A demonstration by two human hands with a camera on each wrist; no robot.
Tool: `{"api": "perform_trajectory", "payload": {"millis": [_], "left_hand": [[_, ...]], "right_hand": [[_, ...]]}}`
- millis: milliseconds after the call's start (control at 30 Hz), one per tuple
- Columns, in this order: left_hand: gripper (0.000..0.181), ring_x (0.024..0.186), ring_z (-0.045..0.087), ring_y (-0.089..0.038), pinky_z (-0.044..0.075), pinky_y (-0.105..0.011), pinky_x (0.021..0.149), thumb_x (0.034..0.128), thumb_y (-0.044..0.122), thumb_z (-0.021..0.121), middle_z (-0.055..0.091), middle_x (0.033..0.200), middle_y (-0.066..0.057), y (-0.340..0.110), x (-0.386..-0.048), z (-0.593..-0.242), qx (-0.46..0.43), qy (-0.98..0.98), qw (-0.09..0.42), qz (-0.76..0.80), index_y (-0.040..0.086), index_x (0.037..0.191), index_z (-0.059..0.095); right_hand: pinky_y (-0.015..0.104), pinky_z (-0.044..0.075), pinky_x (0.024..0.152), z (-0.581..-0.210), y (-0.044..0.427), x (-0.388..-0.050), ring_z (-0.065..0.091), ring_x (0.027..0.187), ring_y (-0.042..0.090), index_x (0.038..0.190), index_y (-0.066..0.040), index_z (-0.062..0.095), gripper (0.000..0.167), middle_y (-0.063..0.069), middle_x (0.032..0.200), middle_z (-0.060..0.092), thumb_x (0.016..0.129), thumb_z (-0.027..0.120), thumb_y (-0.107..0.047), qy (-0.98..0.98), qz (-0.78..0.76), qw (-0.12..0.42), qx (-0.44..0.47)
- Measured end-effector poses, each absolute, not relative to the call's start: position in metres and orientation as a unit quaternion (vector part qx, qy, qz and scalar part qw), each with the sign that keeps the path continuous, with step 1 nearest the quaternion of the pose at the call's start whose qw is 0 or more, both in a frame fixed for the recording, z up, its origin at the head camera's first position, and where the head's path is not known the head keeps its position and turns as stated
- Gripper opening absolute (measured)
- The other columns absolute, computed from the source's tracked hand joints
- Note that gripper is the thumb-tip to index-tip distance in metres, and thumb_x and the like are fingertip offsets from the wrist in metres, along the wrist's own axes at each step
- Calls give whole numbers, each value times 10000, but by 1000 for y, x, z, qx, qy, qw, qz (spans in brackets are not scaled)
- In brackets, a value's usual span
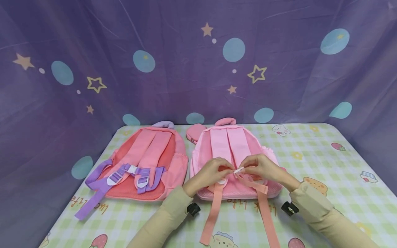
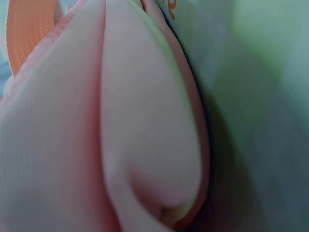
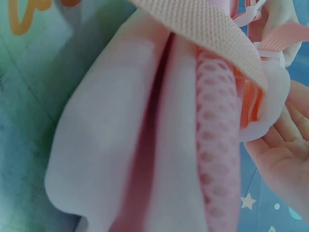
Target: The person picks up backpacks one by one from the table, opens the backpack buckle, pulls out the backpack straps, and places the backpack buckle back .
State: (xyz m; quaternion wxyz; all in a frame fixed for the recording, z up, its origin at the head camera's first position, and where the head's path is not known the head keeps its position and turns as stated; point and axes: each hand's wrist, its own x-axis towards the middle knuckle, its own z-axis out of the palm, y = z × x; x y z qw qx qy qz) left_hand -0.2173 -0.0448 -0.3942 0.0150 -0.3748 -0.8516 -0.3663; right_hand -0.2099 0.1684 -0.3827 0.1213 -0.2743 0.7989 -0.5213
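A light pink backpack (image 1: pixel 203 144) lies back side up on the table, its two shoulder straps (image 1: pixel 221 143) facing me. Over its lower half, my left hand (image 1: pixel 214 169) and right hand (image 1: pixel 263 168) meet at a small white buckle (image 1: pixel 238 170). Each hand pinches one side of it with thumb and fingers. Whether the buckle's halves are joined cannot be made out. Orange webbing (image 1: pixel 212 215) hangs off the bag's bottom toward me. In the right wrist view, the right hand (image 3: pixel 285 150) shows beside the bag. The left wrist view holds mostly pink fabric (image 2: pixel 149 106), without the hand.
Left of it lies a coral backpack (image 1: pixel 176 172) with purple webbing (image 1: pixel 96 198) and a fastened white buckle (image 1: pixel 132 169). A small pink pouch (image 1: pixel 195 132) sits between the bags at the back. A green checked cloth (image 1: pixel 328 155) covers the table; a purple curtain (image 1: pixel 192 86) hangs behind.
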Motion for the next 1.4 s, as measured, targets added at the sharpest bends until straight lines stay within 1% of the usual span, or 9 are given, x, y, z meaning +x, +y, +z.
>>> {"api": "perform_trajectory", "payload": {"millis": [400,633,733,867,1000,1067,1200,1400], "left_hand": [[99,869,560,-129,419,-218,810,831,112,606,650,864,-16,-49,-215,-392,-381,-846,23,-373,66,889,671],[96,816,550,-129,431,-227,752,832,114,604,641,831,-21,-47,-214,-391,-354,-852,28,-383,54,862,673],[103,796,544,-115,434,-220,735,836,140,602,633,815,-9,-48,-216,-394,-336,-858,30,-387,67,850,673],[109,782,544,-115,440,-225,724,842,152,599,626,820,-11,-50,-218,-397,-316,-865,39,-389,70,853,669],[111,805,555,-124,447,-231,732,848,142,592,628,854,-24,-52,-219,-399,-291,-869,43,-397,63,877,665],[111,821,559,-126,448,-228,738,847,140,593,630,867,-26,-52,-219,-400,-282,-870,46,-401,64,886,664],[102,859,570,-142,449,-246,763,841,122,597,635,885,-38,-53,-219,-400,-274,-869,61,-406,61,891,662],[98,850,571,-170,453,-288,763,836,110,600,635,877,-59,-54,-218,-399,-267,-871,78,-405,45,885,656]], "right_hand": [[183,356,419,-383,165,-211,431,488,61,885,25,632,94,194,785,630,829,589,-36,797,-523,132,-271],[186,380,441,-381,165,-212,484,546,73,897,27,627,93,170,814,640,832,569,-5,797,-522,134,-273],[199,446,511,-381,165,-212,563,635,81,897,41,625,95,175,832,646,827,570,8,792,-524,132,-284],[209,477,579,-382,166,-211,605,726,92,897,55,625,102,198,848,646,820,583,2,783,-532,135,-292],[165,397,490,-382,166,-209,533,621,53,893,45,627,97,201,829,642,822,584,-6,784,-532,138,-289],[160,347,454,-382,166,-209,468,549,49,890,42,626,92,211,817,637,824,578,-1,785,-531,141,-287],[161,329,446,-383,167,-209,407,499,35,889,48,623,92,238,813,627,824,570,10,785,-530,145,-286],[169,305,426,-383,169,-208,345,448,36,891,59,617,97,262,804,611,830,555,15,778,-540,154,-283]]}}
